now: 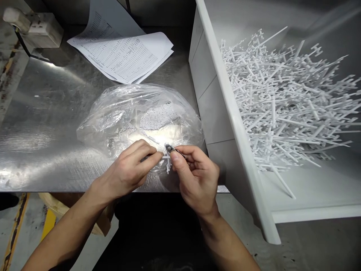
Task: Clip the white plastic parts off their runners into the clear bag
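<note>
My left hand (131, 165) has its back up and its fingers bent, pinching the end of a thin white piece (168, 165). My right hand (199, 173) is curled tight around a small dark tool (169, 148). The piece is between my hands, over the clear bag (113, 113). My fingers hide most of the tool. The little bits inside the bag are hard to make out.

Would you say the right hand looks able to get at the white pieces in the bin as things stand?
Probably not directly: the right hand holds a small metal tool, and the bin's side wall stands between that hand and the white pieces.
</note>
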Demonstrator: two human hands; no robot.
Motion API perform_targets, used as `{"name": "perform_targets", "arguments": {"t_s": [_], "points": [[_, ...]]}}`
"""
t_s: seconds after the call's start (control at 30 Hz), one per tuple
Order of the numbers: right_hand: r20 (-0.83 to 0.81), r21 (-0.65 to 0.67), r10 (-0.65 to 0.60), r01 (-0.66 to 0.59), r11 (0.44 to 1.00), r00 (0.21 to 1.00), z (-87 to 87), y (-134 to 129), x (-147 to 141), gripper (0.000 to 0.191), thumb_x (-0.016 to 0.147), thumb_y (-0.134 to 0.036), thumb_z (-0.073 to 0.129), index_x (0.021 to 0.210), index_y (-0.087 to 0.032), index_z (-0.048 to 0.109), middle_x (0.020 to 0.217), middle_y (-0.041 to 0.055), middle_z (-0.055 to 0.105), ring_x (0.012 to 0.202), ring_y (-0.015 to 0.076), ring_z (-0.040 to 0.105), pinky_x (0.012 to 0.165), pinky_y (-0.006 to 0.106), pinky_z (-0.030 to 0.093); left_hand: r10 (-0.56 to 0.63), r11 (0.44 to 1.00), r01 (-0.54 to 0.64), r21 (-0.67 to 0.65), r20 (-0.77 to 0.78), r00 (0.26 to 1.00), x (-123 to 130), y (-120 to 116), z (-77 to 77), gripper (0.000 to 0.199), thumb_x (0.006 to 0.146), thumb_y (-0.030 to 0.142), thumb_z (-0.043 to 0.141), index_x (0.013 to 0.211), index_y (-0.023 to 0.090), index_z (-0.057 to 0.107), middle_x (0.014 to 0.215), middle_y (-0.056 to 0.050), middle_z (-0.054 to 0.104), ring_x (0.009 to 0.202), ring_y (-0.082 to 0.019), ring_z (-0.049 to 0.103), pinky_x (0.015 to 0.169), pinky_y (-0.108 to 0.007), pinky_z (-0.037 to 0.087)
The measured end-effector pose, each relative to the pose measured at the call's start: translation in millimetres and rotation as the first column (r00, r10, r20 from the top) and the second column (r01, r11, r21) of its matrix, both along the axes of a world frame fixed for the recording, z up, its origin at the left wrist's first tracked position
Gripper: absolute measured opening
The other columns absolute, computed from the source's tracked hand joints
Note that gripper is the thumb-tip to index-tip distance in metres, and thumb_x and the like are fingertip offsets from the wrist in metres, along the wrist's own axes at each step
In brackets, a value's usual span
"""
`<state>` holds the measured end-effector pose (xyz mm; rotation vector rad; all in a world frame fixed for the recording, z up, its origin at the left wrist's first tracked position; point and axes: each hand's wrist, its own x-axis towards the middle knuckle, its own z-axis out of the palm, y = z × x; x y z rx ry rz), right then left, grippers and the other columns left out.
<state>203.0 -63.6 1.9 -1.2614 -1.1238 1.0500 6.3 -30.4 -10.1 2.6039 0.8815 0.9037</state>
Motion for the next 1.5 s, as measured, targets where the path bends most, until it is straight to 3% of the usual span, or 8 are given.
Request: {"name": "perform_targets", "arguments": {"t_s": [0.13, 0.27, 0.53, 1.1, 1.33, 1.5], "points": [[-0.011, -0.056, 0.004, -0.005, 0.998, 1.000, 2.2, 4, 1, 0.009, 0.098, -0.028, 0.078, 0.096, -0.019, 0.077, 0.070, -0.0024, 0.075, 0.057, 0.0108, 0.066, 0.054, 0.022, 0.053, 0.033, 0.999, -0.033, -0.018, 0.005, 0.999, 2, 1, -0.1, 0.030, 0.099, -0.005, 0.058, 0.119, 0.015, 0.069, 0.101, -0.004, 0.071, 0.091, -0.014, 0.063, 0.080, -0.029, 0.058], [-0.096, -0.049, -0.026, 0.021, 0.999, 0.995, 4.4, 2, 3, 0.005, 0.096, -0.025, 0.078, 0.094, -0.021, 0.077, 0.069, -0.0031, 0.072, 0.056, 0.0106, 0.063, 0.052, 0.022, 0.052, 0.088, 0.996, -0.085, -0.028, 0.113, 0.990, 1, 3, 2.0, 0.028, 0.101, 0.000, 0.062, 0.121, 0.018, 0.068, 0.100, -0.004, 0.071, 0.091, -0.015, 0.067, 0.080, -0.030, 0.059], [-0.063, -0.059, 0.017, -0.020, 0.998, 0.998, 2.4, -7, 6, 0.006, 0.092, -0.024, 0.083, 0.095, -0.021, 0.078, 0.069, -0.0036, 0.068, 0.055, 0.0094, 0.057, 0.051, 0.020, 0.051, 0.155, 0.985, -0.168, 0.042, 0.221, 0.963, -2, 4, 8.2, 0.029, 0.095, -0.005, 0.070, 0.117, 0.013, 0.071, 0.099, -0.007, 0.071, 0.089, -0.015, 0.065, 0.081, -0.032, 0.057], [-0.032, -0.061, 0.073, -0.074, 0.995, 0.997, -1.2, -6, 7, 0.011, 0.098, -0.032, 0.080, 0.103, -0.022, 0.077, 0.074, -0.0027, 0.067, 0.056, 0.0108, 0.056, 0.051, 0.024, 0.049, 0.138, 0.989, -0.146, 0.027, 0.196, 0.971, -5, 4, 8.3, 0.029, 0.098, -0.001, 0.066, 0.119, 0.018, 0.070, 0.099, -0.006, 0.071, 0.089, -0.016, 0.067, 0.081, -0.033, 0.057], [0.069, 0.013, 0.104, -0.105, 0.994, 0.992, -3.1, -7, 10, 0.006, 0.105, -0.028, 0.073, 0.105, -0.023, 0.076, 0.074, -0.0031, 0.069, 0.060, 0.0120, 0.059, 0.056, 0.027, 0.048, 0.121, 0.993, -0.121, -0.014, 0.205, 0.971, -5, 5, 7.8, 0.025, 0.098, 0.000, 0.068, 0.117, 0.015, 0.070, 0.101, -0.007, 0.074, 0.091, -0.017, 0.069, 0.082, -0.034, 0.059], [0.118, -0.003, 0.085, -0.085, 0.996, 0.989, 0.5, -1, 7, 0.010, 0.104, -0.028, 0.072, 0.098, -0.022, 0.076, 0.075, -0.0022, 0.072, 0.061, 0.0132, 0.063, 0.058, 0.028, 0.051, 0.184, 0.982, -0.186, -0.004, 0.176, 0.967, -1, 6, 6.8, 0.020, 0.100, 0.002, 0.067, 0.115, 0.014, 0.072, 0.098, -0.006, 0.076, 0.088, -0.016, 0.071, 0.081, -0.032, 0.061]]}}
